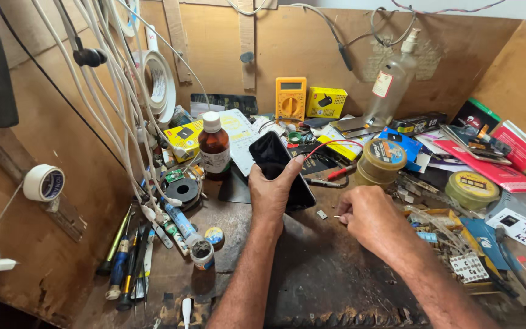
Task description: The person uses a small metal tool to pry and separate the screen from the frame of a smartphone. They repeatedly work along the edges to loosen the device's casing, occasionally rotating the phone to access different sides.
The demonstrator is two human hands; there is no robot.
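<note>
My left hand [273,194] grips a black smartphone [275,159], holding it tilted above the dark work mat [330,274] with the screen facing me. My right hand [369,218] rests on the mat to the right, its fingertips pinched on a thin metal pin whose tip pokes out toward the phone. A tiny grey tray or chip [322,214] lies on the mat between the two hands.
A brown medicine bottle [214,146] stands left of the phone. Behind are a yellow multimeter [290,97], a clear spray bottle [391,85] and round tins [380,161]. Screwdrivers [123,262] lie at left; white cables [123,109] hang down. Small parts clutter the right side.
</note>
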